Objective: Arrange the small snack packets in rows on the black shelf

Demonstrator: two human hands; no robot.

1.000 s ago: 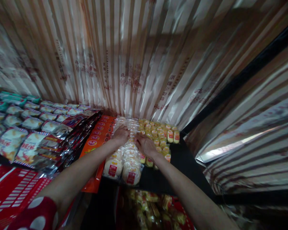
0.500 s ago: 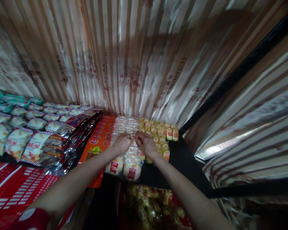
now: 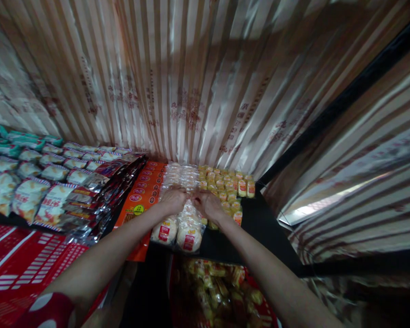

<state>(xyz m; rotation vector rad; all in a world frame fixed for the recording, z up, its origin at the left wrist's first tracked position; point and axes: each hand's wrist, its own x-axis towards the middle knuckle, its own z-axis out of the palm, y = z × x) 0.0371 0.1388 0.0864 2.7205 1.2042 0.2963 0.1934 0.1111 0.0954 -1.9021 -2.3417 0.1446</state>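
My left hand [image 3: 174, 199] is closed over the rows of clear-wrapped round pale cakes [image 3: 189, 236] on the black shelf. Right beside it, my right hand [image 3: 207, 204] is closed too, at the border between those cakes and the small yellow-wrapped cakes [image 3: 220, 184]. The fingertips of both hands nearly meet. What they pinch, if anything, is too small and dim to make out. Two round cakes with red labels lie at the front, nearest me. Under the hands, part of the rows is hidden.
Orange packets [image 3: 136, 198] lie left of the cakes, then stacked dark red foil bags [image 3: 99, 200] and white snack bags [image 3: 30, 198]. A red basket [image 3: 30, 269] stands front left. Below the shelf [image 3: 259, 223], a basket holds yellow-wrapped pieces [image 3: 218, 291]. Striped curtain hangs behind.
The view has shifted slightly. Both hands stay close together over the round cakes, with only a small change in finger position.
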